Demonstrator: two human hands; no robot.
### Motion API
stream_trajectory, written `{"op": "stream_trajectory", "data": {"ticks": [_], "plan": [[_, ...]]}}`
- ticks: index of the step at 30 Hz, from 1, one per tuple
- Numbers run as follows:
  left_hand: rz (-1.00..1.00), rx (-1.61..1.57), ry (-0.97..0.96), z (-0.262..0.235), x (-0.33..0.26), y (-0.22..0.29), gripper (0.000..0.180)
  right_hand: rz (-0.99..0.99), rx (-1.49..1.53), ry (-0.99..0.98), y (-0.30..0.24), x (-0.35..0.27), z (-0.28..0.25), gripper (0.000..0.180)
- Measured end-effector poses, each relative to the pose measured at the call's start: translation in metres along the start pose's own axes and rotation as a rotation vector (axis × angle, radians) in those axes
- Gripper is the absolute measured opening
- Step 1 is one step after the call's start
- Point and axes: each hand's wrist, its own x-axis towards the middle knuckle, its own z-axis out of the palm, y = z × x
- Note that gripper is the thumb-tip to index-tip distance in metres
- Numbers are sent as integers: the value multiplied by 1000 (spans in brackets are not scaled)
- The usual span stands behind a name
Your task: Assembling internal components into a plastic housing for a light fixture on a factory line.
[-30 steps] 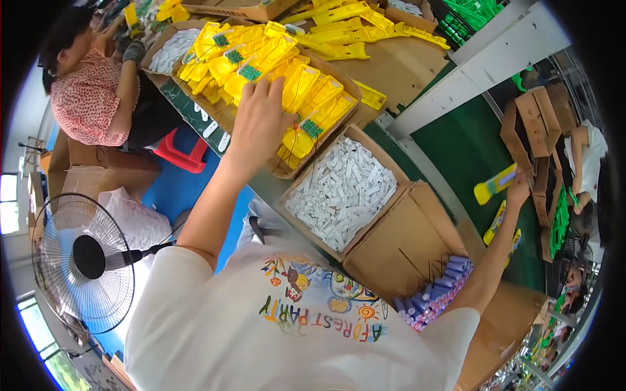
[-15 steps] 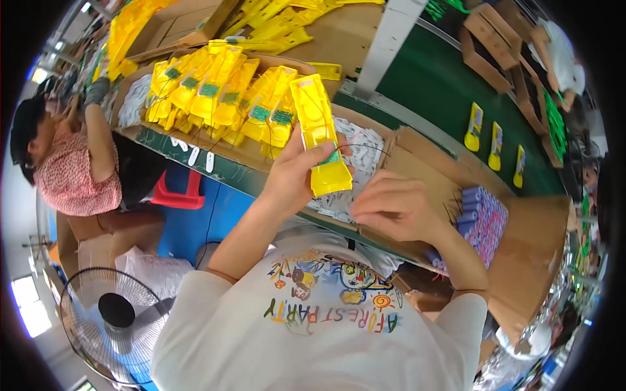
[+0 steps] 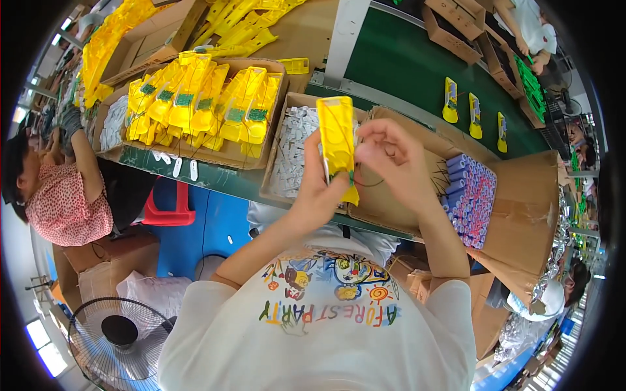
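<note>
My left hand point(image 3: 317, 199) is closed around the lower part of a long yellow plastic housing point(image 3: 337, 127), held upright in front of my chest. A green circuit board shows only as a sliver by the thumb, and a thin dark wire loops out to the right. My right hand point(image 3: 401, 166) is beside the housing's right edge, fingers bent together; what they pinch, if anything, cannot be made out. Behind the housing is a cardboard box of small white plastic parts point(image 3: 297, 140). To the left, another box holds a heap of yellow housings point(image 3: 189, 104) with green boards and wires.
Blue-purple cylindrical cells point(image 3: 471, 199) stand bundled in a large cardboard box point(image 3: 527, 208) at right. Several yellow pieces, such as one housing point(image 3: 450, 101), lie on the green conveyor point(image 3: 398, 62). At left are a seated co-worker point(image 3: 72, 195), a red stool point(image 3: 171, 212) and a fan point(image 3: 120, 332).
The housing has turned, so its board now barely shows. My right hand has risen from below it to its right edge. The whole view has shifted slightly.
</note>
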Motion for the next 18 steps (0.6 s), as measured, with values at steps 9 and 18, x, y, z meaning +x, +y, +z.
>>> {"op": "stream_trajectory", "data": {"ticks": [9, 18], "plan": [[174, 462, -168, -5, 4, -2, 50, -422, -638, 341, 22, -15, 12, 16], [101, 396, -139, 3, 6, -12, 48, -426, -629, 488, 34, -23, 7, 18]]}}
